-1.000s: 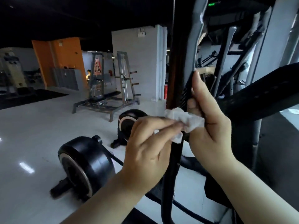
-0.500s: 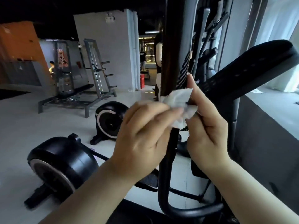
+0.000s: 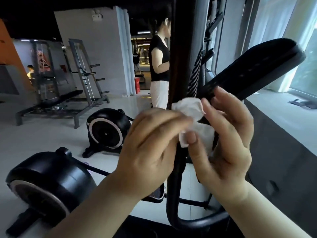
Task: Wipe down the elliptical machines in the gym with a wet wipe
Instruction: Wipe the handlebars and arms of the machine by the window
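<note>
wipe point(image 3: 188, 108) is pinched round bar point(image 3: 178, 57) by left hand point(image 3: 154, 145) and right hand point(image 3: 228, 148), fingers curled; rest of elliptical point(image 3: 193, 223) judged unwiped.

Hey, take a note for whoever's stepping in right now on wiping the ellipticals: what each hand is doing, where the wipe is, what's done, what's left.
Left grip: pinches the wet wipe against the black upright bar.
Right grip: thumb holds the wipe's lower part, fingers extended beside the bar.
Done: the wipe is on the bar at mid-height; how much is already clean cannot be told.
Left: probably the rest of the bar, the slanted black arm, and the round black housings.
</note>
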Available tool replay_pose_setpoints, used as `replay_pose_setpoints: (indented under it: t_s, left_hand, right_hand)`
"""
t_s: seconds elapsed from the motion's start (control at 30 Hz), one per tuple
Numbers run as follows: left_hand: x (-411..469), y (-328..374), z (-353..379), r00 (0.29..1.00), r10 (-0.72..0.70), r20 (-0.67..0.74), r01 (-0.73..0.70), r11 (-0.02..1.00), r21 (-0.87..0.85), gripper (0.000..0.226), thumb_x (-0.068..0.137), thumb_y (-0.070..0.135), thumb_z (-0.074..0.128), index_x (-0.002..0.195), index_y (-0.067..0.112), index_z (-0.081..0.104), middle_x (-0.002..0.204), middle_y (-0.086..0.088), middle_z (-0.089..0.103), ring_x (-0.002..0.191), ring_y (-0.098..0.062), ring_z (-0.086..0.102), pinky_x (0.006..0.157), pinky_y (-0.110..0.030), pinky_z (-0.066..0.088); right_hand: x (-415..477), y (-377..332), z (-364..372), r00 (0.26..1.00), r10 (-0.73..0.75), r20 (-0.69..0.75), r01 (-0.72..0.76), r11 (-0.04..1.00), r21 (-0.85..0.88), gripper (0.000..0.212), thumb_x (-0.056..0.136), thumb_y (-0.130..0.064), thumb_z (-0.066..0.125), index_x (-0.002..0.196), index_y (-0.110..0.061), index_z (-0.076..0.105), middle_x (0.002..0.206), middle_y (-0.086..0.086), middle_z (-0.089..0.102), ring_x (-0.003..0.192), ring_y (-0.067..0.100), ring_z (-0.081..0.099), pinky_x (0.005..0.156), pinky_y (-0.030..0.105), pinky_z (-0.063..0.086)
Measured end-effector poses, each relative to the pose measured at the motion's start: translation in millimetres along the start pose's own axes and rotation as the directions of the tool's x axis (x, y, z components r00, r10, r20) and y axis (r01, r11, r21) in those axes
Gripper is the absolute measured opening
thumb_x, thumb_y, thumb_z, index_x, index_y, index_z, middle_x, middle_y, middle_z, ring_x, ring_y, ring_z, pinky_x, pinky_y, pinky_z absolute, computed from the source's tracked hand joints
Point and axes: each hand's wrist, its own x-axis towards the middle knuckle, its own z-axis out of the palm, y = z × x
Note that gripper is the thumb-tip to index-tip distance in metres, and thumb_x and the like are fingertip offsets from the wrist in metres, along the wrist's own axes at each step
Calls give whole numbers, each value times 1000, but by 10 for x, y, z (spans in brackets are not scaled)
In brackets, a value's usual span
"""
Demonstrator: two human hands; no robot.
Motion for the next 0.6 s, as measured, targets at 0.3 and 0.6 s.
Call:
replay_pose_setpoints:
  t_s: [0.3, 0.6]
  left_hand:
    - [-92, -103, -74, 998, -65, 13, 66, 986, -155, 44, 84, -20, 47, 120, 3, 59, 121, -19, 60, 117, -20, 60, 100, -33, 47]
    - [-27, -165, 33, 999, -28, -42, 25, 997, -79, 31, 95, -13, 56, 126, -10, 59, 127, -19, 54, 123, -23, 57, 104, -36, 48]
  right_hand:
    - [-279, -2, 34, 990, -27, 141, 52, 983, -176, 30, 99, 2, 58, 128, -4, 56, 111, 7, 46, 94, 19, 56, 76, 26, 50]
    - [-7, -172, 10, 997, -42, 60, 58, 951, -305, 24, 99, 5, 55, 121, 4, 64, 114, 11, 48, 103, 8, 51, 93, 19, 43]
